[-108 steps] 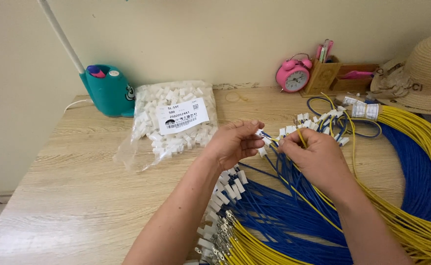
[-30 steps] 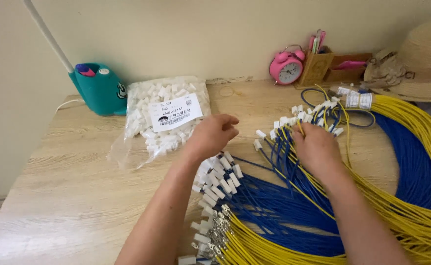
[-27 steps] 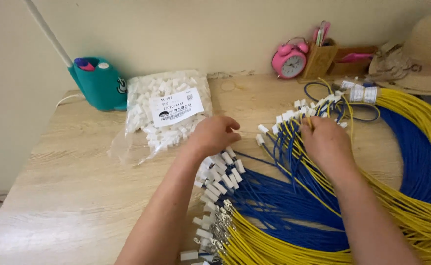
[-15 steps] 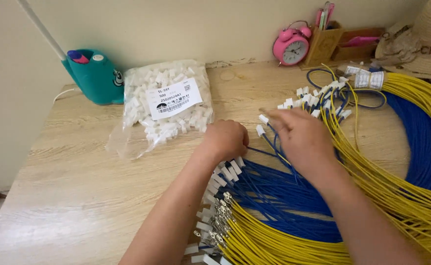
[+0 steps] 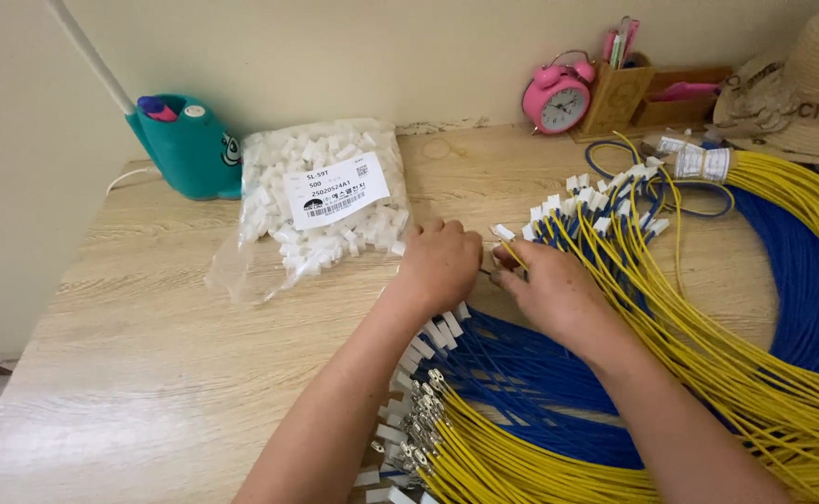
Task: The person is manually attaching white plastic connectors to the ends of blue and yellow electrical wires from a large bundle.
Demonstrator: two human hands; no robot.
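On the wooden table (image 5: 148,373), a clear bag of white connectors (image 5: 321,201) lies just beside my left hand (image 5: 439,266), whose grip is curled shut; I cannot tell on what. My right hand (image 5: 549,285) pinches a thin yellow wire (image 5: 514,254) with a white-capped end, among blue and yellow wires (image 5: 708,355).
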